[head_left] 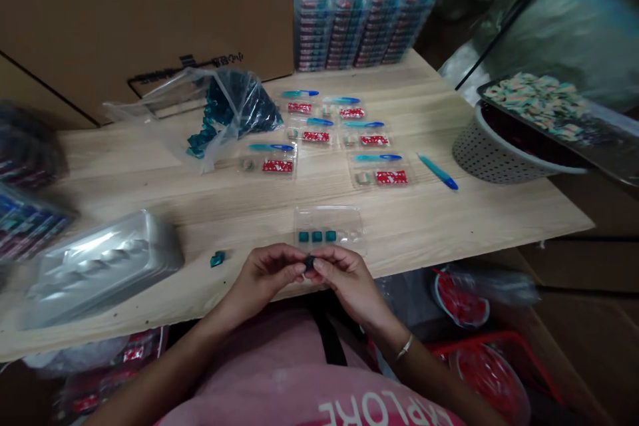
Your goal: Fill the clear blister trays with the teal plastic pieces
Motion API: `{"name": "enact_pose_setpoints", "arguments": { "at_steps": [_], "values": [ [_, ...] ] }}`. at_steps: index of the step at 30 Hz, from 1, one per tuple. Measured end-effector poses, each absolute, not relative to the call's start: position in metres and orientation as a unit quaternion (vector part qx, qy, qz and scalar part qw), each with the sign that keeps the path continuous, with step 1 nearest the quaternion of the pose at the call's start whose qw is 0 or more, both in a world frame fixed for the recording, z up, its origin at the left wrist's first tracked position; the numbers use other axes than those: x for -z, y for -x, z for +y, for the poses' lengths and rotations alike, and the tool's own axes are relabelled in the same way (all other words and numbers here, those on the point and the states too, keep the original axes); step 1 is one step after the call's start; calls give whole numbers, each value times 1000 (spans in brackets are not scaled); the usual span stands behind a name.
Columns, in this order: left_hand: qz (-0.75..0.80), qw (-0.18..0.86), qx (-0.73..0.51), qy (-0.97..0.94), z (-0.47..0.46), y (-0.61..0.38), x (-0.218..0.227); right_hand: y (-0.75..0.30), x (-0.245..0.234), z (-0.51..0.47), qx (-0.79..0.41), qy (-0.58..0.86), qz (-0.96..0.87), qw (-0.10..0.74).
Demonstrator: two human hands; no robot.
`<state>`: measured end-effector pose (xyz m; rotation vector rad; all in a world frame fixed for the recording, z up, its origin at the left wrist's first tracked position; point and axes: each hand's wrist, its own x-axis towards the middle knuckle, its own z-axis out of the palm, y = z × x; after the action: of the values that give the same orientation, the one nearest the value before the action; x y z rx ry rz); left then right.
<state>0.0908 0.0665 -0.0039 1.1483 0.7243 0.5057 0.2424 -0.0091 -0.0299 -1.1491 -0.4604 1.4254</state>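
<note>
One stack of silver moulded plastic trays [100,269], one loose teal cube [217,258], a left hand [264,276] and a right hand [349,281], fingertips pressed together pinching one small dark piece [310,263] above the pale wooden table [449,233]; three teal cubes [317,236] in a clear plastic tray [329,216]; six packed clear trays [377,170]; brown cardboard carton [124,13] behind.

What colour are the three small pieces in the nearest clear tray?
Teal, as the head view shows: the pieces sit in the tray.
</note>
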Motion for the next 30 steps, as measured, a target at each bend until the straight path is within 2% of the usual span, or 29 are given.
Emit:
{"name": "enact_pose_setpoints", "arguments": {
  "at_steps": [5,9,14,16,18,20,22,24,26,28,30],
  "values": [
    [335,703,-246,-577,64,-93,5,-244,36,-8,-614,490,-193,588],
    [320,678,-231,-620,61,-97,4,-244,36,-20,-567,507,-276,588],
    [283,499,-215,-790,66,-110,6,-267,29,-30,-416,558,-451,559],
    [235,404,-217,-857,72,-116,14,-289,28,-26,-291,591,-551,512],
    [201,313,-198,-907,77,-120,25,-311,29,-17,-169,606,-647,430],
    [186,265,-170,-930,79,-120,33,-328,32,-7,-106,595,-717,348],
    [180,257,-174,-933,79,-111,35,-337,36,0,-86,575,-756,301],
    [212,241,-205,-925,80,-91,33,-338,41,1,-79,562,-769,294],
    [306,184,-231,-905,83,-60,29,-336,45,0,-71,562,-764,309],
    [411,118,-224,-876,87,-25,27,-332,49,0,-66,561,-757,329],
    [461,106,-198,-859,91,6,28,-326,54,4,-67,549,-758,344]
  ]
}}
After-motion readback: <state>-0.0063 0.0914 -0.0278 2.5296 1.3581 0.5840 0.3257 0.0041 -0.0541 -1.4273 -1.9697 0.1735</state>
